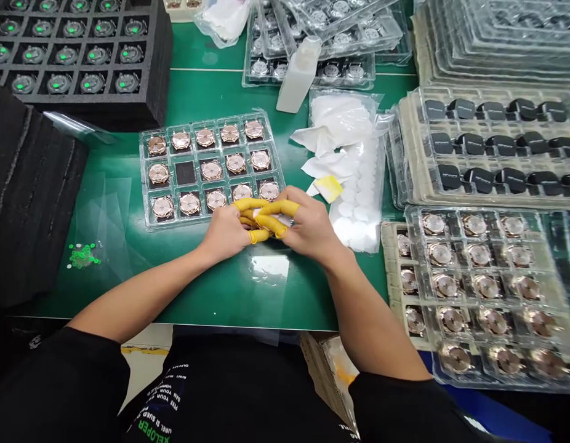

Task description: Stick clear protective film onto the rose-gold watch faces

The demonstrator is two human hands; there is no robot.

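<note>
Yellow-sheathed at the fingers (285,208), left hand (226,231) and right hand (310,226) curl together.

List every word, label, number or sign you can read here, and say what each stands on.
"ELOPER": green letters on the black shirt; the word's start is unclear.
"YOUR": white print, same shirt; surrounding lines are too blurred to quote reliably.
Too small or blurred: white marks on the black pieces at right, the left sleeve's mark, watch dials.

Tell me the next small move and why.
Probably lower the held piece, mostly hidden between the left hand and right hand, into the bare cell of the tray: the other fourteen cells hold watches, so it may be the missing one.
</note>
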